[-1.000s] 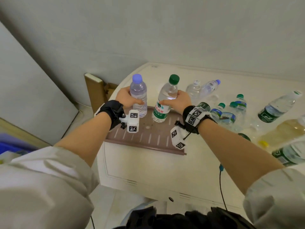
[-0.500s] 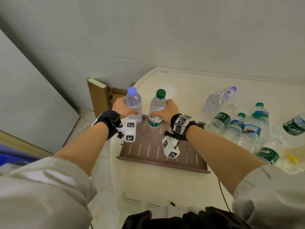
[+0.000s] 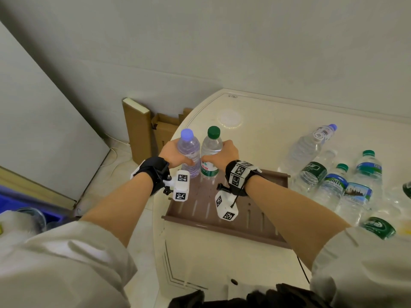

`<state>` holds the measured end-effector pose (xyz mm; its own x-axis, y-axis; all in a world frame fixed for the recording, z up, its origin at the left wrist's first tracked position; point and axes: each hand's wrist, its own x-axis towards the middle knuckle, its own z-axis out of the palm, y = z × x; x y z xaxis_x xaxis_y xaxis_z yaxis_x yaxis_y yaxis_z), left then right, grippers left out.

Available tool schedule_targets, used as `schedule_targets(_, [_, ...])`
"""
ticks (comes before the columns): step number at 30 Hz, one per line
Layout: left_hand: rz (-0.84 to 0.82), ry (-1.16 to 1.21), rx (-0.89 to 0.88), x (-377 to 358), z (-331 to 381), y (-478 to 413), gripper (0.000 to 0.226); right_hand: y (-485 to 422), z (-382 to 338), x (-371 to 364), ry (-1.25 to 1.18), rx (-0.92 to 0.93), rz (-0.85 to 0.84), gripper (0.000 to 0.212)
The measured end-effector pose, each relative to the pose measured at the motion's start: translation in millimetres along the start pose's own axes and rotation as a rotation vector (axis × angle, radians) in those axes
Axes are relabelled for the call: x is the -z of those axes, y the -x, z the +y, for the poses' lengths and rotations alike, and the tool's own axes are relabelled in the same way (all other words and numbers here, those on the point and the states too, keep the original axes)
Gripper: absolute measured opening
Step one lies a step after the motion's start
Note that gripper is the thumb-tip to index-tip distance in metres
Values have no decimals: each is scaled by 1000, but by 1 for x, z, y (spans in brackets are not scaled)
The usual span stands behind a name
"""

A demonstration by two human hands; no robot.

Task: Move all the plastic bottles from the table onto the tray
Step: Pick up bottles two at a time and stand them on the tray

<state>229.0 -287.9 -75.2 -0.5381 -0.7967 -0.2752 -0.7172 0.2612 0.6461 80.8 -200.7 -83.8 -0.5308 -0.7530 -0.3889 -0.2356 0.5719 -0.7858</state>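
A brown slotted tray [image 3: 251, 221] lies on the cream table [image 3: 262, 121] near its left front edge. My left hand [image 3: 172, 155] grips a clear bottle with a purple cap [image 3: 189, 147], upright at the tray's far left corner. My right hand [image 3: 222, 155] grips a clear bottle with a green cap and green label [image 3: 211, 143], upright right beside the first. Several more plastic bottles [image 3: 338, 181] lie and stand on the table to the right of the tray, one with a purple cap [image 3: 311, 143] lying down.
Flat cardboard boxes [image 3: 138, 130] lean against the wall to the left of the table. A blue bin [image 3: 29, 203] sits at the lower left. The wall runs close behind the table. A black cable hangs over the table's front edge.
Both bottles have moved closer together at the tray's far left corner, and both now stand upright. My view has shifted left and down.
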Motion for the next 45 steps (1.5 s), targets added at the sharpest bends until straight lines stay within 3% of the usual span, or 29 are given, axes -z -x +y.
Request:
schedule_targets(15, [-98,-31,0,-9,-7,-7,39,3,1,-5,7,4,-71,75])
schedule_targets(19, [0,226,137,-12,-12,-4,65,2,3,-5,70,36,-101,76])
schedule_targets(21, [31,256,140,-13,-10,-2,66,3,3,-3,102,57,-117,59])
schedule_targets(23, [-22,98,82,-13,-4,0,46,7,3,0,111,81,-122,43])
schedule_targets(25, [-58,2,52,-15,2,5,31,17,1,6,98,86,-133,54])
schedule_targets(27, [-49,-23,46,-16,3,8,27,24,3,13,88,52,-139,82])
schedule_targets(29, [8,36,46,-17,5,14,18,27,8,22,89,40,-136,95])
schedule_targets(32, [122,181,65,-13,16,28,20,32,14,42,43,46,-109,94])
schedule_targets(36, [217,327,108,-2,26,37,59,40,17,76,-52,44,-65,83])
schedule_targets(39, [395,430,139,5,44,49,82,43,21,106,-125,67,-35,76])
schedule_targets(45, [742,569,1,2,113,75,50,64,40,186,-340,112,56,47])
